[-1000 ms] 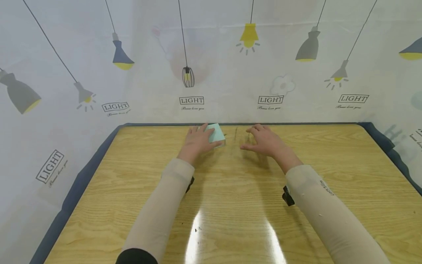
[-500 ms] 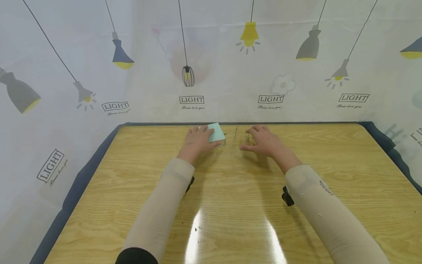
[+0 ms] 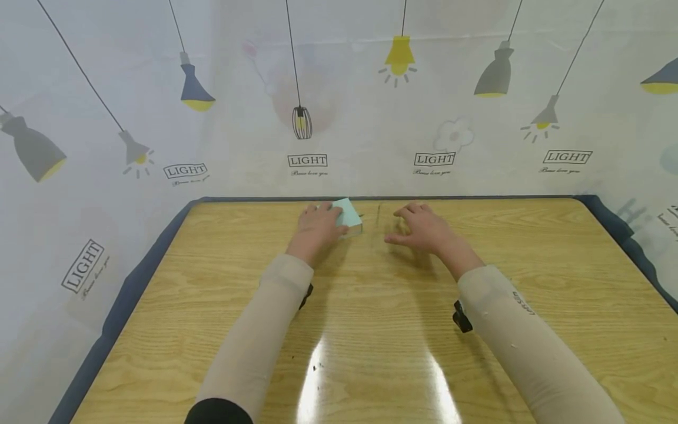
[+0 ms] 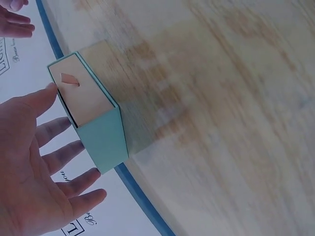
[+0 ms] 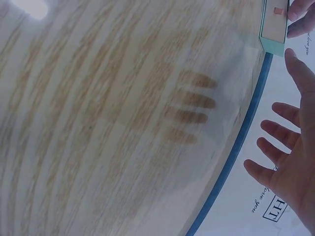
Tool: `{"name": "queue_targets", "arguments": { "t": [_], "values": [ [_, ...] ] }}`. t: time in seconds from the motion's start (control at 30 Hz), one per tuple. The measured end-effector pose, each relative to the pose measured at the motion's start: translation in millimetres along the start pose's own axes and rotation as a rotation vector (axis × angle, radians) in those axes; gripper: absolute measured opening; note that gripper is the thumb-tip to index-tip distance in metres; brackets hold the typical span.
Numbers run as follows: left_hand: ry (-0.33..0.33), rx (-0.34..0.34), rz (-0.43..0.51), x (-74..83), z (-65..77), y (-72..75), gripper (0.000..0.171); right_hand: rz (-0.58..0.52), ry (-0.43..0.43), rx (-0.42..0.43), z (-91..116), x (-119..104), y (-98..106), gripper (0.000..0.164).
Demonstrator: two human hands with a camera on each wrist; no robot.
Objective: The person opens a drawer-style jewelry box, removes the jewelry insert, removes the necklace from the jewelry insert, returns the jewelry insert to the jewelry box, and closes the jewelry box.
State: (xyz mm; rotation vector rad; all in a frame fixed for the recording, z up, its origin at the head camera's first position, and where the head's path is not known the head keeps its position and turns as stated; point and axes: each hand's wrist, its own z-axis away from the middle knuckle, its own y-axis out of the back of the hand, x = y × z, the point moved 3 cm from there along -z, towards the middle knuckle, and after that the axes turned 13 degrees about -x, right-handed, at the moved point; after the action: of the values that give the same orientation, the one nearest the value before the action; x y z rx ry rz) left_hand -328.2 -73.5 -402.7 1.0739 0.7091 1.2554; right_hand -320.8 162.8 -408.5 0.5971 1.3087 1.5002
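Note:
A small mint-green box (image 3: 348, 217) stands at the table's far edge. Its pale pink face with a small pull tab (image 4: 70, 79) shows in the left wrist view. My left hand (image 3: 316, 231) is at the box's left side, fingertips over its top in the head view. In the left wrist view its fingers are spread and fairly straight, their tips right at the box's side, with the thumb tip at the edge of the pink face. My right hand (image 3: 424, 229) is held right of the box, apart from it, thumb and fingers spread around nothing.
The wood-grain table (image 3: 371, 306) has a dark blue border (image 3: 138, 274) along its far and left edges. Behind it hangs a white cloth (image 3: 365, 118) printed with lamps and lettering. Small dark specks (image 3: 315, 368) lie nearer the front.
My left thumb has drawn back leftward along the front of the box. The box and my right hand stay almost where they were.

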Motion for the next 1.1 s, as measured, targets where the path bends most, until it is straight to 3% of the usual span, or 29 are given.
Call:
{"name": "queue_targets", "arguments": {
  "t": [0.27,0.63,0.87,1.1],
  "values": [
    [0.037,-0.004,-0.023,0.2,-2.3,2.5,0.06,-0.004,0.012,-0.011,0.6,-2.7,-1.8,0.079],
    [0.05,-0.001,-0.055,1.0,7.3,7.6,0.056,-0.029,0.025,-0.008,2.5,-10.9,-5.0,0.079],
    [0.048,0.024,0.036,-4.6,10.3,5.0,0.059,-0.023,0.037,0.006,-0.1,-20.0,-7.2,0.078],
    [0.047,-0.008,0.094,-8.9,9.9,2.2,0.064,-0.019,0.066,0.019,-3.8,-29.5,-9.1,0.079]
  ]
}}
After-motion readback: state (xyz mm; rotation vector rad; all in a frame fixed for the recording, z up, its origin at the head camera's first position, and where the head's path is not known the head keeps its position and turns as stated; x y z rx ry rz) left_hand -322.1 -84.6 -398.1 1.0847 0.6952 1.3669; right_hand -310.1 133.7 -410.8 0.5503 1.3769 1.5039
